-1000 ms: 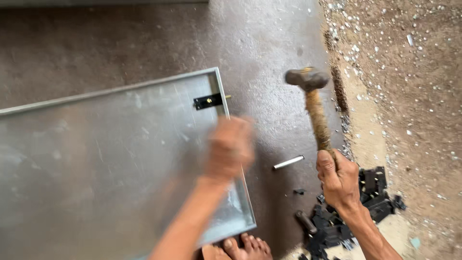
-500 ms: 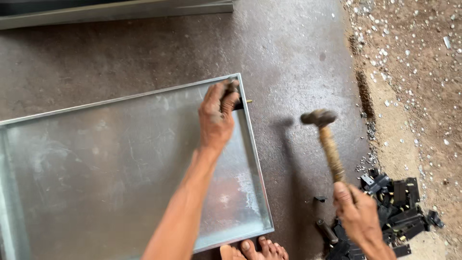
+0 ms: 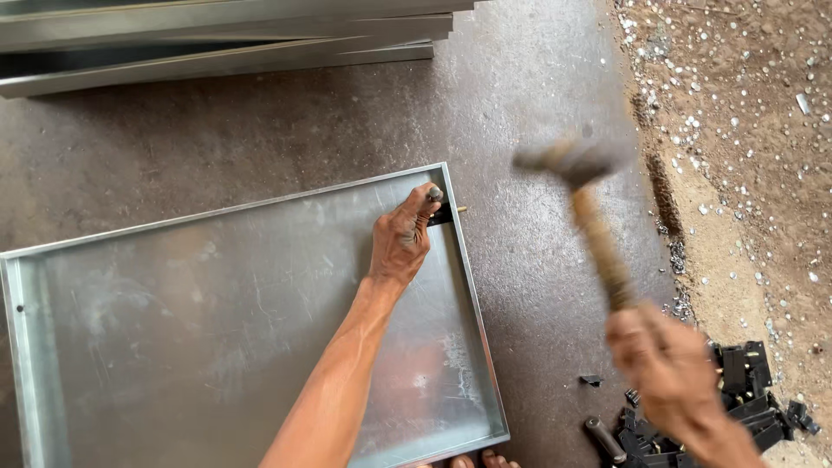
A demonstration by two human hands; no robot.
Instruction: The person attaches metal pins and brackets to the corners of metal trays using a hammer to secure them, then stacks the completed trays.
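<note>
A shallow galvanised metal tray (image 3: 217, 347) lies flat on the dark floor. My left hand (image 3: 401, 238) rests inside its far right corner, fingers pinching a short metal punch or pin (image 3: 435, 193) upright against a small black bracket (image 3: 442, 214) on the tray's right rim. My right hand (image 3: 672, 373) grips the wooden handle of a hammer (image 3: 576, 186), raised and blurred with motion. The hammer head hangs to the right of the bracket, above the floor.
Stacked metal frames or trays (image 3: 225, 39) lie along the top edge. A heap of black brackets (image 3: 737, 403) sits at the lower right by my right hand. Gravel and metal chips (image 3: 737, 130) cover the ground at right. Toes (image 3: 485, 461) show at the tray's near edge.
My left hand has settled on the bracket corner and now holds the pin there. The hammer has swung up and leftward. The view has shifted down, showing the stacked frames.
</note>
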